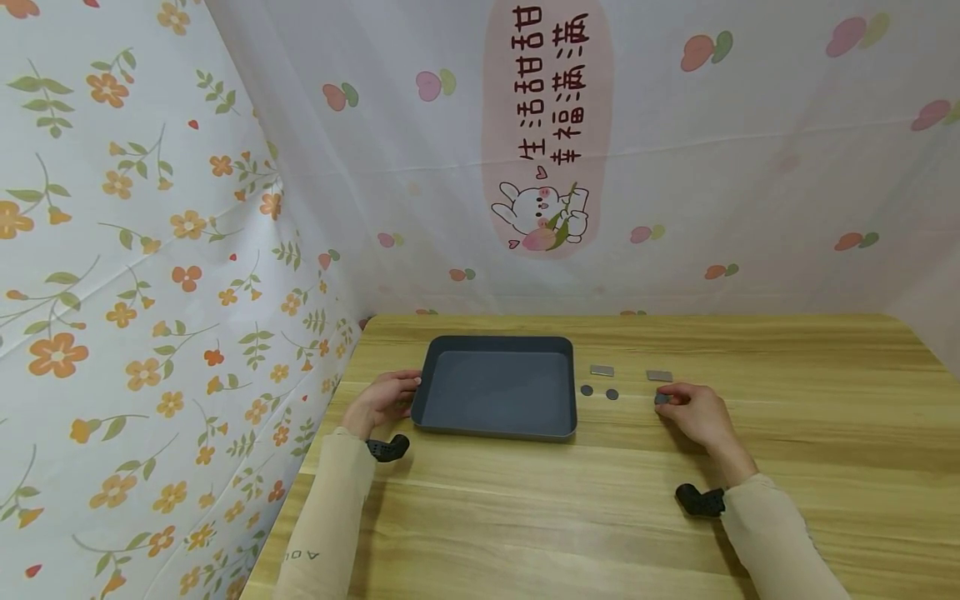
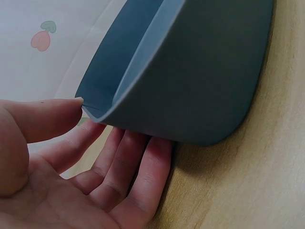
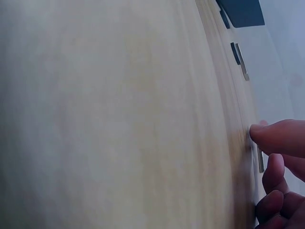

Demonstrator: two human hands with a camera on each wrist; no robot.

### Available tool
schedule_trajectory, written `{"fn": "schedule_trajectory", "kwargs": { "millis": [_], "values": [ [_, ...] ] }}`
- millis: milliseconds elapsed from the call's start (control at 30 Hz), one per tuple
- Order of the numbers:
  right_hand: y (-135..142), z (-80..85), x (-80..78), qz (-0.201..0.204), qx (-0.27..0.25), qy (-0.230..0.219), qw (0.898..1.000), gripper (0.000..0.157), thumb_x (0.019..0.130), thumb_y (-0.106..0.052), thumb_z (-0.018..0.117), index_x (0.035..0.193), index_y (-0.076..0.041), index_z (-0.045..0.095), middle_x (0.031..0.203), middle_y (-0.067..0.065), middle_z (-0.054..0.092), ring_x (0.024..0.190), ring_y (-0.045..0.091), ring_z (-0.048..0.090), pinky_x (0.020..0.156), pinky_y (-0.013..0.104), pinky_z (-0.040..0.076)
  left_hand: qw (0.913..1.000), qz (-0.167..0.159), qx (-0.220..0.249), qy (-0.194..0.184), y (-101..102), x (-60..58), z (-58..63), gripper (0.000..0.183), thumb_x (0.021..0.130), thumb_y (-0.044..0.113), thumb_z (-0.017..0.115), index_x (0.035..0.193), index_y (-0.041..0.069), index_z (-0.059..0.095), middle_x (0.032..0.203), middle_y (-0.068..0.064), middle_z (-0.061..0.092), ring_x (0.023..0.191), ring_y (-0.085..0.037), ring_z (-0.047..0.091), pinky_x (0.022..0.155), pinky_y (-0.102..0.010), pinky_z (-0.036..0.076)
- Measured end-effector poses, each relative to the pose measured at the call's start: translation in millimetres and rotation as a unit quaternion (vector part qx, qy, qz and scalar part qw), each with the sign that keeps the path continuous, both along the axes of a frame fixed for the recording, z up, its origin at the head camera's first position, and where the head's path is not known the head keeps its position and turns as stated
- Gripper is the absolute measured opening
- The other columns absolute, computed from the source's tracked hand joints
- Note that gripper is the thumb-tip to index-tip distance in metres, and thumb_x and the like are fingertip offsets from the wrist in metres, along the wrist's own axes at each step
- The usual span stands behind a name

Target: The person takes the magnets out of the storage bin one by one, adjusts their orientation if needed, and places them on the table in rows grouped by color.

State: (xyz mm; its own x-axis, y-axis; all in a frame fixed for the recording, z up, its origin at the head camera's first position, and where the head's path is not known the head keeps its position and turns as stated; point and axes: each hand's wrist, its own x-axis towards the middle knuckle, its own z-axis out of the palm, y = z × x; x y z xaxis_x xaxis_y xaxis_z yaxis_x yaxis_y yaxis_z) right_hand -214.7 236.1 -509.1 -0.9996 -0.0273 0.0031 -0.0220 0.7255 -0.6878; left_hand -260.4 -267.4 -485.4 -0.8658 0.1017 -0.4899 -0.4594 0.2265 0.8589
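Observation:
A dark grey rectangular tray [image 1: 495,435] lies on the wooden table. At its left end, my left hand [image 1: 386,395] holds the wall. The left wrist view shows the thumb on the rim of the tray [image 2: 200,81] and the other fingers against its outside. To the tray's right, my right hand [image 1: 697,410] pinches a small dark disc [image 1: 661,399] between thumb and fingertips, close over the table. In the right wrist view the fingers of the right hand [image 3: 281,167] hide the disc.
Two more dark discs, one nearer the tray [image 1: 587,390] and one beside it [image 1: 612,394], lie on the table [image 1: 525,517]. Behind them are two flat grey rectangular pieces, a left piece [image 1: 602,371] and a right piece [image 1: 659,376]. Patterned curtains [image 1: 420,183] hang at the back and left.

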Motion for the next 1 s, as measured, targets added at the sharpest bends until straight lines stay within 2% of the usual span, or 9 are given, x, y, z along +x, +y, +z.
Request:
{"fn": "schedule_trajectory", "kwargs": {
  "millis": [133, 467, 833, 1000],
  "values": [
    [-0.1, -0.6, -0.2, 0.001, 0.007, -0.001, 1.0, 0.032, 0.088, -0.014, 0.066, 0.113, 0.005, 0.067, 0.089, 0.013, 0.063, 0.078, 0.022, 0.055, 0.067, 0.03, 0.041, 1.0, -0.003, 0.002, 0.003, -0.2, 0.1, -0.3, 0.045, 0.103, 0.017, 0.046, 0.146, 0.005, 0.042, 0.121, -0.007, 0.06, 0.097, -0.014, 0.056, 0.075, -0.03, 0.046],
    [2.1, 0.9, -1.2, 0.006, 0.005, -0.013, 1.0, 0.03, 0.09, -0.015, 0.065, 0.112, 0.004, 0.067, 0.095, 0.018, 0.063, 0.085, 0.027, 0.057, 0.068, 0.031, 0.041, 0.9999, 0.008, 0.006, -0.003, 0.2, -0.2, -1.4, 0.043, 0.103, 0.016, 0.046, 0.144, 0.006, 0.044, 0.115, -0.004, 0.061, 0.096, -0.015, 0.056, 0.076, -0.03, 0.047],
    [1.9, -3.1, -1.4, 0.005, 0.012, 0.004, 1.0, 0.028, 0.089, -0.014, 0.065, 0.11, 0.004, 0.067, 0.09, 0.013, 0.062, 0.079, 0.021, 0.053, 0.067, 0.031, 0.039, 0.9996, -0.001, 0.027, -0.004, -1.0, -0.5, -2.3, 0.046, 0.104, 0.016, 0.043, 0.147, 0.003, 0.038, 0.126, -0.009, 0.057, 0.1, -0.014, 0.056, 0.078, -0.029, 0.047],
    [2.4, -3.8, -1.4, 0.005, 0.012, 0.007, 1.0, 0.027, 0.089, -0.014, 0.066, 0.109, 0.004, 0.067, 0.088, 0.011, 0.061, 0.077, 0.02, 0.051, 0.067, 0.031, 0.039, 0.9996, 0.0, 0.027, -0.004, -1.0, -0.6, -2.8, 0.046, 0.103, 0.016, 0.045, 0.147, 0.003, 0.038, 0.124, -0.008, 0.058, 0.099, -0.013, 0.057, 0.077, -0.028, 0.047]
  ]
}}
